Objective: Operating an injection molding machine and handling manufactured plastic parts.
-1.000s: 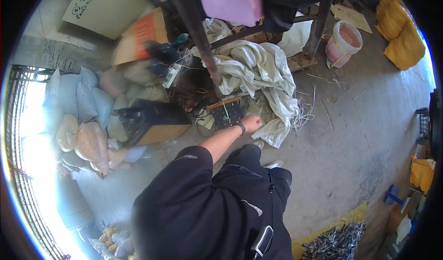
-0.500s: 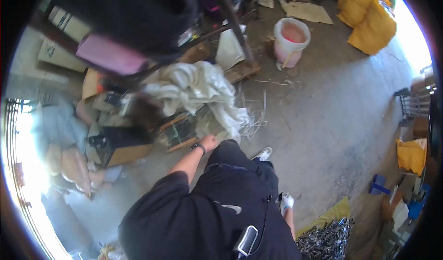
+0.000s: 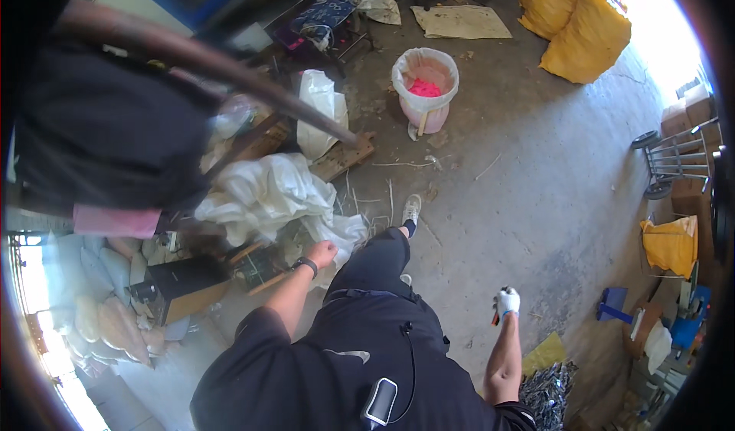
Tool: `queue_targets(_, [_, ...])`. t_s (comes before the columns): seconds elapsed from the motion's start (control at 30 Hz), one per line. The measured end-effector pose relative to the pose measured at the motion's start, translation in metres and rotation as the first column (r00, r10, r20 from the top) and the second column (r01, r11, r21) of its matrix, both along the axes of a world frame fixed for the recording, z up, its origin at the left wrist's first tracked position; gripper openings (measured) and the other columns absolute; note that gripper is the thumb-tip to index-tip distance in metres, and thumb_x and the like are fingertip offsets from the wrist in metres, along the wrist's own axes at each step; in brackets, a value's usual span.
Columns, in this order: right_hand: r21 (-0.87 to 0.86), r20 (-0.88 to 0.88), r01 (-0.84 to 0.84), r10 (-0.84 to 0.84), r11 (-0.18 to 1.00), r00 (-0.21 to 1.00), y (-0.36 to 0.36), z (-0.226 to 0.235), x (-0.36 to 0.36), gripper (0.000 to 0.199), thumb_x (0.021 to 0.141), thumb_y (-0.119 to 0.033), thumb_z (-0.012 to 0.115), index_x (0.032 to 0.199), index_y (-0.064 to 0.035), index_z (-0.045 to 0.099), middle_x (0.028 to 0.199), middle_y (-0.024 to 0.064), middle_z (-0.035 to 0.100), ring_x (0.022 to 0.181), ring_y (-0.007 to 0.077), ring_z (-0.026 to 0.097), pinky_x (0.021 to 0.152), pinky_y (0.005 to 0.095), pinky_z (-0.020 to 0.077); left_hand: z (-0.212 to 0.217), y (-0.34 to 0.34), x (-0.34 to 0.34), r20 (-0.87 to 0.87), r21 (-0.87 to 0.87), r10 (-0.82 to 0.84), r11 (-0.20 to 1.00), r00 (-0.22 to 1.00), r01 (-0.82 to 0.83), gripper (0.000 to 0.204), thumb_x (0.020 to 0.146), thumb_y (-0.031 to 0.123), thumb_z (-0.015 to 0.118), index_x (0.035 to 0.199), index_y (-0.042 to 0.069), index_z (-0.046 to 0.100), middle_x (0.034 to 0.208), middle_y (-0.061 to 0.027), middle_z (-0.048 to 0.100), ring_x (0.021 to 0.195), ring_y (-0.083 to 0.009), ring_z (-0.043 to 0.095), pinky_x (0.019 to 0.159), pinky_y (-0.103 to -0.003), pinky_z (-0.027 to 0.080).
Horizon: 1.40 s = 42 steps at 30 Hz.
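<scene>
My left hand [image 3: 322, 253] is bare, with a dark band on its wrist, and hangs in front of my left hip. Its fingers are curled closed and nothing shows in them. Beside it lies crumpled white plastic sheeting [image 3: 264, 194]. Out to my right side, my right hand [image 3: 506, 302] wears a white glove and is closed. A small dark and orange thing [image 3: 496, 318] pokes out of it, too small to name. Ahead stands a pinkish bucket [image 3: 426, 117] lined with a white bag, bright pink material [image 3: 423, 88] inside.
Yellow sacks [image 3: 586, 37] stand far right, near a hand truck [image 3: 674, 163]. A heap of shiny metal pieces [image 3: 547, 396] lies on yellow sheeting at lower right. A rusty metal bar [image 3: 230, 71] crosses the upper left. White straps [image 3: 394, 194] litter the floor by my foot.
I have stepped forward; the bucket and sheeting now sit further left in view. My right arm has swung outward and forward from beside my hip. My left hand stays low in front.
</scene>
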State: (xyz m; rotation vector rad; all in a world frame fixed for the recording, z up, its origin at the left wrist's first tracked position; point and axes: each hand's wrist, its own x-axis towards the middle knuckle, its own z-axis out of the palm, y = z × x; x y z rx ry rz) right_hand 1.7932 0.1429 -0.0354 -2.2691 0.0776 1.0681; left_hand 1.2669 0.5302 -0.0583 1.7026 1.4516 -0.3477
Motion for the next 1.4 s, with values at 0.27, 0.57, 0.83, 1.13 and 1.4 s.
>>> queue_targets(0.27, [-0.108, -0.362, -0.203, 0.151, 0.973, 0.92, 0.036, -0.016, -0.05, 0.009, 0.087, -0.008, 0.058, 0.08, -0.0083, 0.064, 0.069, 0.0059, 0.063, 0.063, 0.0227, 0.061, 0.053, 0.0413, 0.0486, -0.025, 0.125, 0.111, 0.069, 0.019, -0.062, 0.998, 0.996, 0.061, 0.03, 0.089, 0.032, 0.061, 0.099, 0.005, 0.072, 0.1, -0.017, 0.073, 0.096, -0.031, 0.069, 0.085, -0.041, 0.054])
queue_targets(0.57, [-0.176, -0.442, -0.27, 0.169, 0.947, 0.881, 0.171, -0.032, 0.078, 0.01, 0.086, -0.009, 0.06, 0.077, -0.0072, 0.063, 0.068, 0.0073, 0.062, 0.058, 0.0243, 0.062, 0.049, 0.0407, 0.0477, 0.019, 0.3, 0.251, 0.329, 0.155, 0.08, 0.978, 0.941, -0.137, 0.026, 0.092, 0.026, 0.064, 0.101, 0.003, 0.07, 0.096, -0.0139, 0.073, 0.091, -0.0252, 0.07, 0.082, -0.037, 0.054])
queue_targets(0.83, [-0.21, -0.516, -0.547, 0.383, 0.81, 0.766, 0.387, -0.017, 0.214, 0.008, 0.084, -0.009, 0.06, 0.077, -0.0056, 0.062, 0.066, 0.0095, 0.062, 0.052, 0.0247, 0.063, 0.044, 0.0399, 0.0469, -0.009, 0.315, 0.234, 0.073, 0.086, 0.296, 0.95, 0.952, -0.302, 0.031, 0.09, 0.036, 0.06, 0.098, 0.009, 0.072, 0.104, -0.0157, 0.073, 0.103, -0.0327, 0.068, 0.09, -0.043, 0.052])
queue_targets(1.13, [-0.127, -0.481, -0.419, 0.313, 0.899, 0.819, 0.618, -0.034, 0.337, 0.004, 0.088, 0.0, 0.052, 0.087, -0.0039, 0.052, 0.065, 0.008, 0.051, 0.05, 0.0202, 0.05, 0.046, 0.0368, 0.0477, -0.011, 0.338, 0.243, 0.111, 0.203, 0.477, 0.848, 0.872, -0.49, 0.028, 0.089, 0.033, 0.062, 0.093, 0.007, 0.072, 0.09, -0.0208, 0.071, 0.09, -0.0401, 0.068, 0.078, -0.048, 0.053])
queue_targets(1.4, [-0.127, -0.469, -0.481, 0.375, 0.867, 0.8, 0.782, -0.032, 0.326, 0.002, 0.088, -0.003, 0.051, 0.09, -0.0024, 0.052, 0.065, 0.0091, 0.054, 0.048, 0.0228, 0.052, 0.047, 0.0387, 0.0503, -0.016, 0.453, 0.23, -0.01, 0.046, 0.428, 0.903, 0.904, -0.427, 0.038, 0.092, 0.039, 0.06, 0.098, 0.003, 0.071, 0.098, -0.0228, 0.07, 0.093, -0.0395, 0.068, 0.079, -0.049, 0.051])
